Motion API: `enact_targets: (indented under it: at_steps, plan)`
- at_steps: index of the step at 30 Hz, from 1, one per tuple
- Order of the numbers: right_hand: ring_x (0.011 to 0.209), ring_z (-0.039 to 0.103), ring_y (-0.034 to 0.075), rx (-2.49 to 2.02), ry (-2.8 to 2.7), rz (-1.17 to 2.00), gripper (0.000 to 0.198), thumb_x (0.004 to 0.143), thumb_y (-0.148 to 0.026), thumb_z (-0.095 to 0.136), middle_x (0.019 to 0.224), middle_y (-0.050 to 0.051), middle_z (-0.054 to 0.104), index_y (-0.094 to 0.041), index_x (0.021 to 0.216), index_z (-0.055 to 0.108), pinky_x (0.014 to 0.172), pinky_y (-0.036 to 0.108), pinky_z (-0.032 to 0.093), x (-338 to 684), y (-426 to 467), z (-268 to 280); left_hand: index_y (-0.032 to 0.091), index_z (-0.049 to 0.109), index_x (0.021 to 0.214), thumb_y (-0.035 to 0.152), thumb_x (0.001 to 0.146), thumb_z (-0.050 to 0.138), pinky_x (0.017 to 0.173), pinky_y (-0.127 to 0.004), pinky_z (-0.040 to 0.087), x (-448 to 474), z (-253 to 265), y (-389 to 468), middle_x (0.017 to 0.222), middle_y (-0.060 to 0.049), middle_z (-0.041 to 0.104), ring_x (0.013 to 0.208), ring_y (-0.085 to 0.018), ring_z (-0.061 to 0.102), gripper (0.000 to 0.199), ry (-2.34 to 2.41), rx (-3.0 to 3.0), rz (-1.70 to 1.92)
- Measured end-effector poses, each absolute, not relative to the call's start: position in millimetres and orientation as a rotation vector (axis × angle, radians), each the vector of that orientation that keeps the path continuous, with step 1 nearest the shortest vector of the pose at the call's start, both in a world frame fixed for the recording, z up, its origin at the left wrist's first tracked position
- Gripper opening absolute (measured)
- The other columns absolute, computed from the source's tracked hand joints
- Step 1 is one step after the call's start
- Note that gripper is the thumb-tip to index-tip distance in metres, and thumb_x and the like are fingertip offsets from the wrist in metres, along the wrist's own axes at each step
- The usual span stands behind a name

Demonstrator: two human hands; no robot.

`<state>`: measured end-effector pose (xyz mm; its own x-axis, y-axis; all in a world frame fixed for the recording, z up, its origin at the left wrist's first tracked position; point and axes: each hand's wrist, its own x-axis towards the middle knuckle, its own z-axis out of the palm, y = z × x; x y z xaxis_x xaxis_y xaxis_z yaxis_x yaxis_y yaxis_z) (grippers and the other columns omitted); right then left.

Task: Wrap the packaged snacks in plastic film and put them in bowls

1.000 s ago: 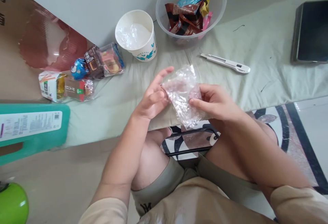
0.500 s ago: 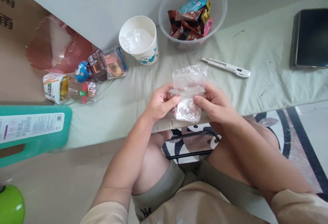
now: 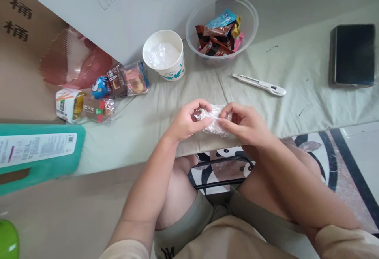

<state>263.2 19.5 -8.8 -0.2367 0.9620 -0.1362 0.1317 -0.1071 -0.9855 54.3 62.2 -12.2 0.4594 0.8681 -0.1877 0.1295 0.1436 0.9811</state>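
Between both hands is a crumpled clear plastic wrapper (image 3: pixel 215 126), bunched up near the table's front edge. My left hand (image 3: pixel 189 121) pinches its left side between thumb and fingers. On the right side, my right hand (image 3: pixel 243 121) grips it the same way, thumbs almost meeting. Whether anything lies inside the plastic is hard to tell. Beyond the hands stands a white paper cup (image 3: pixel 174 71) with clear plastic in it. A white utility knife (image 3: pixel 259 84) lies to the right, its tip pointing left.
A clear plastic bowl (image 3: pixel 253 24) holds several wrapped snacks. More packaged snacks (image 3: pixel 117 81) lie at the left by a pink scalloped tray (image 3: pixel 63 59) and a white box (image 3: pixel 160 2). A teal container (image 3: pixel 75 148) is at the left edge, a dark box (image 3: pixel 353 55) at far right.
The clear plastic, spread out flat and standing up above the fingers before, is now folded down and crumpled between both hands. The view has shifted slightly.
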Motion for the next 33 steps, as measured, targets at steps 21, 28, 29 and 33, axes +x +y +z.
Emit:
enact_targets:
  at_steps: [21,28,29,33]
  plan:
    - [0.068,0.068,0.014,-1.291,-1.158,1.397,0.036,0.086,-0.034,0.067,0.088,-0.002,0.066,-0.025,0.119,0.055,0.068,0.034,0.055,269,23,-22,0.014,0.074,0.104,-0.011,0.078,0.049,0.083,-0.032,0.046,22,96,224,0.073,0.005,0.048,0.067,-0.008,0.043,0.044,1.812,2.098,0.536]
    - [0.068,0.069,0.014,-1.298,-1.106,1.435,0.040,0.083,-0.038,0.069,0.087,-0.002,0.066,-0.024,0.118,0.055,0.067,0.032,0.054,269,25,-21,0.026,0.077,0.098,0.014,0.078,0.074,0.117,-0.054,0.037,25,76,227,0.132,-0.007,0.057,0.124,-0.029,0.045,0.023,1.799,2.490,-0.012]
    - [0.068,0.069,0.014,-1.301,-1.107,1.436,0.040,0.083,-0.038,0.069,0.087,-0.002,0.066,-0.024,0.118,0.055,0.068,0.032,0.054,268,25,-20,0.025,0.076,0.098,0.013,0.081,0.072,0.113,-0.051,0.041,25,78,227,0.118,-0.007,0.062,0.113,-0.026,0.050,0.021,1.790,2.464,-0.108]
    - [0.069,0.069,0.014,-1.332,-1.138,1.427,0.039,0.084,-0.039,0.067,0.086,-0.002,0.066,-0.024,0.118,0.055,0.070,0.033,0.055,266,24,-20,0.022,0.074,0.090,0.015,0.081,0.073,0.100,-0.047,0.051,33,88,233,0.080,0.000,0.059,0.081,-0.019,0.052,0.011,1.758,2.352,-0.510]
